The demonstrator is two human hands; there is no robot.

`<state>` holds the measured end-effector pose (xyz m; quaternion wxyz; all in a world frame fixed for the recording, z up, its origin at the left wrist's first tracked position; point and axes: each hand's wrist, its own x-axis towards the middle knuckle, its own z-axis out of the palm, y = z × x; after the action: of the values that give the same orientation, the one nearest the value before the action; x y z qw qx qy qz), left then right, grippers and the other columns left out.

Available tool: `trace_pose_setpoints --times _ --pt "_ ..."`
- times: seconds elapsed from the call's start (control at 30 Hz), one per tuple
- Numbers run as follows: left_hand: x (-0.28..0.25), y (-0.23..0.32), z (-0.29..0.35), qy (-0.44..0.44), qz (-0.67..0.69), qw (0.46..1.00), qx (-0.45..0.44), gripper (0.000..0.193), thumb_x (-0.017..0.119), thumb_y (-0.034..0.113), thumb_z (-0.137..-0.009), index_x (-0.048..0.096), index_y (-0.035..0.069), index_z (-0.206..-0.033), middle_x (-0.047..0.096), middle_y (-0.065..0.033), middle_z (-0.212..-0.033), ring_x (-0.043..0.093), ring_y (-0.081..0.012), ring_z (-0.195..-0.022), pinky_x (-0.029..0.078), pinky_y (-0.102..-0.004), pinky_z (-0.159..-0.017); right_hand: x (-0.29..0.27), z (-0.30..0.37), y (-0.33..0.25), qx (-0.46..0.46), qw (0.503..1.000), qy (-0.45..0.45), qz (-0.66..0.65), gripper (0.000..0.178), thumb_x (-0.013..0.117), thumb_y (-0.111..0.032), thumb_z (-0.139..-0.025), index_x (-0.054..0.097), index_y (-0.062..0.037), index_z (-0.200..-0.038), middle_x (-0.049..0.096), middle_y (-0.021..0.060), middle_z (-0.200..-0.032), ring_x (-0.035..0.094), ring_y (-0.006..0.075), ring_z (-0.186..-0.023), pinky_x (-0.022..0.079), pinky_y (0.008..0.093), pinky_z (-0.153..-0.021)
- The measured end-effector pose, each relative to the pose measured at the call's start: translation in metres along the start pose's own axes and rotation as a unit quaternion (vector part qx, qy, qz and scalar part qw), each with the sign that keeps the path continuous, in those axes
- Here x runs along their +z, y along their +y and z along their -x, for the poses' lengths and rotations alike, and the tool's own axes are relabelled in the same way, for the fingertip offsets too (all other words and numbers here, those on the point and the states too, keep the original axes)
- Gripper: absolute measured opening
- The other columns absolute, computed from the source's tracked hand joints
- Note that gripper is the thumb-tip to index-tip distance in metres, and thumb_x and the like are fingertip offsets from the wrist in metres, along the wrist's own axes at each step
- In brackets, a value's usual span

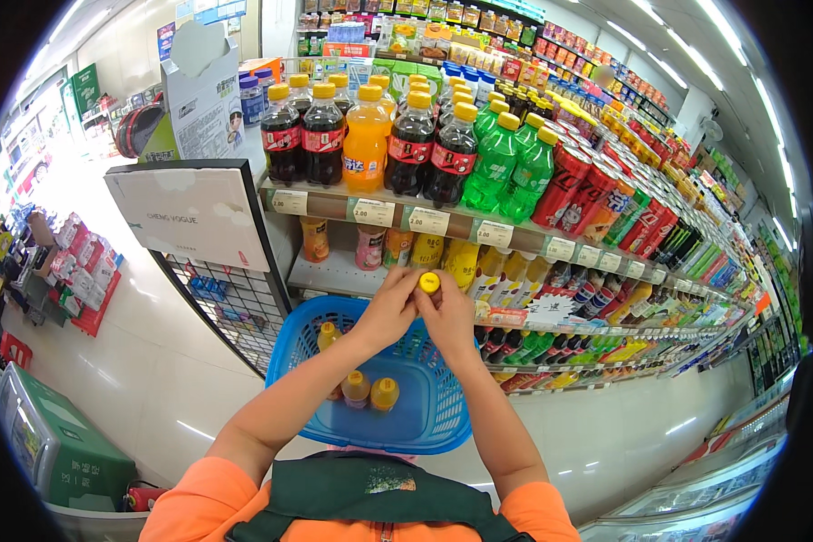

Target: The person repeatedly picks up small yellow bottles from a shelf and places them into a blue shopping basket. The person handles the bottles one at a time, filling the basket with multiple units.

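Note:
A bottle with a yellow cap (431, 283) is between my two hands, seen from above; its body is mostly hidden by my fingers. My left hand (387, 312) closes on its left side, and my right hand (449, 318) wraps its right side with the thumb near the cap. Below my hands stands a blue plastic basket (425, 441). Several small yellow-capped bottles (385, 394) are inside it, toward its left and near side.
Ahead, a shelf (461, 217) carries cola bottles (407, 154), an orange soda bottle (367, 140), green bottles (492, 163) and rows of cans (565, 185). Juice bottles (369, 247) stand one level down. A black wire rack (221, 289) with a white panel borders the basket's left.

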<state>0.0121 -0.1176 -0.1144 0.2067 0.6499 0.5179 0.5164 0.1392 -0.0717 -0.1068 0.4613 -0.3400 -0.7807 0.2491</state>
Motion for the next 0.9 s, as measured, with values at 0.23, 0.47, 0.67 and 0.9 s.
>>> trace_pose_setpoints --times 0.23,0.47,0.67,0.9 --pt "0.012 -0.033 0.031 -0.067 -0.031 0.996 -0.051 0.043 0.052 -0.004 -0.078 0.052 0.002 -0.121 0.051 -0.0176 -0.108 0.051 -0.0343 -0.103 0.043 -0.0386 -0.088 0.011 0.034 0.023 0.097 0.990 -0.078 0.059 0.031 0.068 -0.026 -0.081 0.058 0.0000 -0.097 0.066 0.0178 -0.073 0.066 0.0340 -0.068 0.051 0.0411 -0.059" --pt "0.035 -0.094 0.056 -0.156 -0.105 0.977 -0.096 0.035 0.056 0.001 -0.075 0.055 -0.001 -0.111 0.054 -0.0205 -0.103 0.050 -0.0375 -0.101 0.042 -0.0410 -0.088 0.046 0.072 0.086 0.115 0.983 -0.113 0.093 0.029 0.068 -0.025 -0.075 0.061 0.0010 -0.086 0.063 0.0193 -0.071 0.063 0.0367 -0.068 0.048 0.0428 -0.059" --pt "0.057 -0.131 0.068 -0.166 -0.143 0.965 -0.141 0.039 0.056 0.001 -0.075 0.057 -0.004 -0.113 0.056 -0.0228 -0.102 0.050 -0.0378 -0.103 0.042 -0.0427 -0.090 0.070 0.091 0.124 0.195 0.962 -0.170 0.088 0.030 0.067 -0.027 -0.076 0.065 -0.0008 -0.090 0.066 0.0199 -0.076 0.064 0.0363 -0.073 0.050 0.0426 -0.064" --pt "0.071 -0.146 0.067 -0.170 -0.160 0.958 -0.167 0.043 0.054 -0.001 -0.074 0.057 -0.004 -0.117 0.057 -0.0251 -0.108 0.049 -0.0391 -0.109 0.041 -0.0430 -0.092 0.081 0.098 0.144 0.183 0.964 -0.160 0.107 0.026 0.062 -0.025 -0.081 0.066 -0.0014 -0.091 0.066 0.0191 -0.074 0.066 0.0351 -0.071 0.051 0.0423 -0.065"
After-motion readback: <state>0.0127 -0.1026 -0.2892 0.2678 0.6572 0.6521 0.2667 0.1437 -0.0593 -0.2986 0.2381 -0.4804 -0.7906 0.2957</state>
